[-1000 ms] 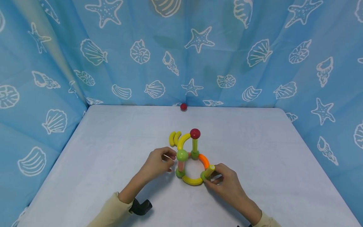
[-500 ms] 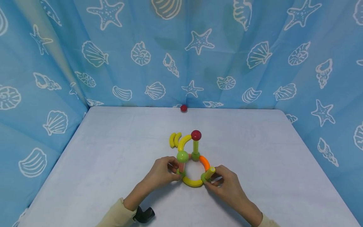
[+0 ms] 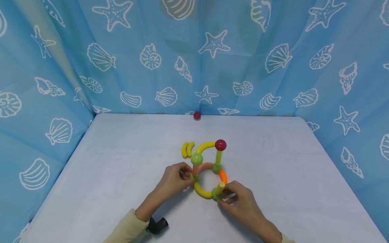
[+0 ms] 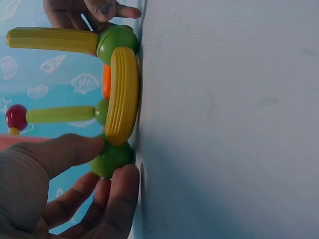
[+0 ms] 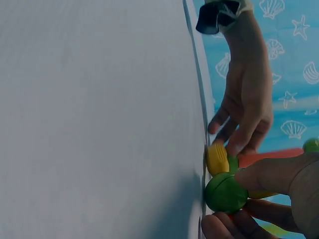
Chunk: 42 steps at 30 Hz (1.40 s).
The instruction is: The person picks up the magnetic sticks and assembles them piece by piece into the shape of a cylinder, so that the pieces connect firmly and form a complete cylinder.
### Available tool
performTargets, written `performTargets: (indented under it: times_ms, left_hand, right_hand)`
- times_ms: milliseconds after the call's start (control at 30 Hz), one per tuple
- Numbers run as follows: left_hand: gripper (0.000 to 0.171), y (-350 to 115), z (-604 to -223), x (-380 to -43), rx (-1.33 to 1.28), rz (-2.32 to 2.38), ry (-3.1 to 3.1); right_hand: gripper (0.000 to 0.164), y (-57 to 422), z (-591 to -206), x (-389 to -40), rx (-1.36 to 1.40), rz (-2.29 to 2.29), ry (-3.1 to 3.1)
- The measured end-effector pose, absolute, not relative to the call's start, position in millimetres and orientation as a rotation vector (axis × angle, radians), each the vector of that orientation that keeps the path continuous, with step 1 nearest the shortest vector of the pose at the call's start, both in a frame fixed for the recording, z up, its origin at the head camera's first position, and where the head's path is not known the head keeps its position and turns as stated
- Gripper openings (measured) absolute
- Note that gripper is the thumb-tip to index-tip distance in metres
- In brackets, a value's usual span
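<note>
A toy of balls and rods stands mid-table, its base a ring of green balls joined by a yellow curved rod point(image 3: 201, 191), an orange rod point(image 3: 223, 176) and a salmon curved rod point(image 3: 205, 165). My left hand point(image 3: 174, 180) pinches the left green base ball point(image 4: 110, 160) between thumb and fingers. With my right hand point(image 3: 241, 200) I grip the front-right green base ball point(image 5: 225, 193), from which a yellow rod point(image 4: 55, 40) stands up. Higher up, an arched yellow rod point(image 3: 206, 146) links a light green ball point(image 3: 197, 159) to a red ball point(image 3: 220, 145).
Two short yellow curved pieces point(image 3: 187, 149) lie just behind the toy on the left. At the table's far edge sits a loose red ball point(image 3: 197, 115). A blue shell-print curtain point(image 3: 194, 67) borders the white table point(image 3: 91, 168) at the back and sides.
My left hand has come in and taken hold of the left green base ball. The toy has turned clockwise: its red ball moved right, the front-right ball nearer with my right hand.
</note>
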<state>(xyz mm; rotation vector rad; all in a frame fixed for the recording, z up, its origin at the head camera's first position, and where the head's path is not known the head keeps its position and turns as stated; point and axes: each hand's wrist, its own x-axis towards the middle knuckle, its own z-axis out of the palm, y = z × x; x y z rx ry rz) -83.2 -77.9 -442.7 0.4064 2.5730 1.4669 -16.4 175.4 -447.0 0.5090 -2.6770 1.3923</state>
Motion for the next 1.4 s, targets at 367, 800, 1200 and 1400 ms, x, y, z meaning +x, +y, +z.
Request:
performTargets:
  times_ms: [367,800,1200,1400]
  left_hand:
    - [0.018,-66.5,-445.6,-91.3,0.404,1.53,2.629]
    - [0.02,-71.7,-443.3,-79.6,0.41,1.496,2.6]
    - [0.022,-58.1,-443.8,-46.7,0.63,1.366,2.56]
    - [0.025,-48.1,-443.7,-45.1,0.613,1.321,2.637]
  right_hand:
    - [0.039,162.4,-443.0,-8.8,0.565,1.48,-2.766]
    - [0.032,165.1,-439.0,-15.1,0.523,1.618,-2.746]
    - [0.022,206.0,-431.6,-49.6,0.465,1.265,-2.632]
    - [0.031,207.9,-438.2,-65.5,0.414,1.231,-2.673]
